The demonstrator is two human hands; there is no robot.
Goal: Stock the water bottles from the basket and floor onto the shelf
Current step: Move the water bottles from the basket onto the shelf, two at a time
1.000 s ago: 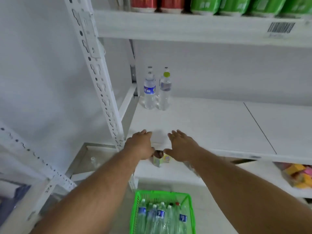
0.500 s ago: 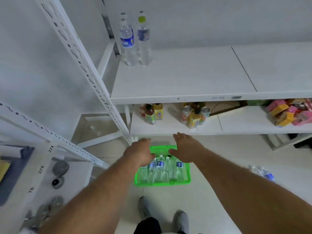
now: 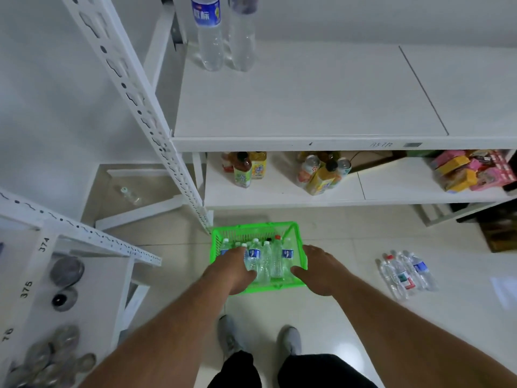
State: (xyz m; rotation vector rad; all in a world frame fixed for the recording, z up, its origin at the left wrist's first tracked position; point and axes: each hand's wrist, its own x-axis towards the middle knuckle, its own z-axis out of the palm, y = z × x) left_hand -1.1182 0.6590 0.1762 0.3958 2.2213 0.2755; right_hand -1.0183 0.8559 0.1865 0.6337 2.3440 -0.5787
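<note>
A green basket [image 3: 251, 227] stands on the floor below the shelf, holding several clear water bottles [image 3: 275, 261] upright. My left hand [image 3: 232, 271] hovers over the basket's left side, fingers loosely bent, holding nothing. My right hand [image 3: 319, 273] is over the basket's right edge, also empty. Three more bottles [image 3: 405, 275] lie on the floor to the right. On the white shelf [image 3: 307, 102], a blue-labelled bottle [image 3: 209, 37] and a second bottle [image 3: 242, 37] stand at the back left.
The lower shelf carries juice bottles [image 3: 246, 169], cans [image 3: 321, 175] and coloured boxes [image 3: 470, 172]. A slotted white upright [image 3: 145, 107] runs diagonally left of the shelf. A side rack with metal lids [image 3: 67, 271] is at left. My shoes [image 3: 232, 337] stand just behind the basket.
My view has tilted down from the shelf to the floor. Both hands have dropped from the shelf edge to just over the basket.
</note>
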